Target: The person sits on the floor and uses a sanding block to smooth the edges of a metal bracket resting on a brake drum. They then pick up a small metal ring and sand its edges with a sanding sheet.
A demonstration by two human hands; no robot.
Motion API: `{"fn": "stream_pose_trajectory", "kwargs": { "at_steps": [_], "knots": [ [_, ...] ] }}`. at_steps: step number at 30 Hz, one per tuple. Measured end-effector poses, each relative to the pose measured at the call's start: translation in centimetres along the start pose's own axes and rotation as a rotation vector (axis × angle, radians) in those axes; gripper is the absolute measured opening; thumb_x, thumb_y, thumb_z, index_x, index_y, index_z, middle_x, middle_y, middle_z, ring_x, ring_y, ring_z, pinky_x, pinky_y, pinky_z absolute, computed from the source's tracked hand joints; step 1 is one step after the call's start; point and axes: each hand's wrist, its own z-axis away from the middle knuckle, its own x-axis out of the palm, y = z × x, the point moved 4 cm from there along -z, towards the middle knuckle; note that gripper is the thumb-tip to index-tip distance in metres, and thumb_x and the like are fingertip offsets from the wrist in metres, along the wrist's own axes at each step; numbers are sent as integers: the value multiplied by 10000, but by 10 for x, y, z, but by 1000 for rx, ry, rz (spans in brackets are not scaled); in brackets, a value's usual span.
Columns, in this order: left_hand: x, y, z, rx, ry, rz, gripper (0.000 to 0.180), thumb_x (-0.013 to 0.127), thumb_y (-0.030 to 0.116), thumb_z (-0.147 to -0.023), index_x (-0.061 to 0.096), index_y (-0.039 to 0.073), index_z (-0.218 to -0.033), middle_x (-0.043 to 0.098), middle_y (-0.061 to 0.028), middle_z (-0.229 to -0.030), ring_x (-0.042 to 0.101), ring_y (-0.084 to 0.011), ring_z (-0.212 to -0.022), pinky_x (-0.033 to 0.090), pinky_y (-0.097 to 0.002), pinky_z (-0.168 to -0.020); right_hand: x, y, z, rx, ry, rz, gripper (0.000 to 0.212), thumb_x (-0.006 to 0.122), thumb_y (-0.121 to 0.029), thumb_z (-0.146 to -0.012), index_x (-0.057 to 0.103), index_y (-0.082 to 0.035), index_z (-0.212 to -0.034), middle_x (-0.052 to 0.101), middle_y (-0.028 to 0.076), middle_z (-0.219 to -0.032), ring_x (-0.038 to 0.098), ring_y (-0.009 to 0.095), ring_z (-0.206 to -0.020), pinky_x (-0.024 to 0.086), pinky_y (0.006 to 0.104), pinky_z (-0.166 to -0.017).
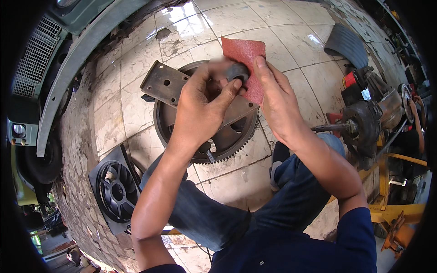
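Note:
My left hand (202, 100) is closed round a small dark metal ring (237, 73), with its thumb along the lower edge. A sheet of red sandpaper (244, 48) is pinched in my right hand (278, 98), thumb on its front face. The sheet stands close behind the ring; whether they touch I cannot tell. Beneath both hands, a flat metal bar with holes (159, 84) lies across a toothed flywheel (166, 123) on the floor. Part of the ring and the sheet's middle are hidden by my left fingers.
A black radiator fan (116, 184) leans at my left, near a vehicle's bumper (68, 77). Greasy machine parts (362, 123) stand at my right beside a yellow frame (384, 182). A ribbed black piece (347, 43) lies on the tiles. Another person's hand (415, 109) shows at far right.

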Motion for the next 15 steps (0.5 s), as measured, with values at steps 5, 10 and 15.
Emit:
{"fn": "stream_pose_trajectory", "kwargs": {
  "at_steps": [5,10,15],
  "knots": [
    [7,-4,10,-25,-34,-108,192,691,-8,-861,642,-23,-1045,607,-59,-843,629,-107,-809,521,-247,-742,-3,-2,0,7,46,0,477,376,-419,-1058,592,3,-1111,593,26,-954,504,79,-857,431,248,-778],
    [7,15,10,350,-100,-588,234,752,37,-808,650,6,-1015,600,-88,-1013,639,-192,-917,518,-306,-806,-3,-5,0,-15,30,-87,483,406,-438,-1046,595,2,-1108,591,25,-984,493,71,-903,418,236,-803],
    [16,22,19,413,-57,-696,257,780,44,-764,636,-5,-972,595,-124,-1010,626,-245,-932,503,-345,-807,-4,-5,7,-29,42,-99,466,410,-428,-1048,592,-1,-1088,567,12,-936,462,71,-856,403,236,-763]
  ]
}}
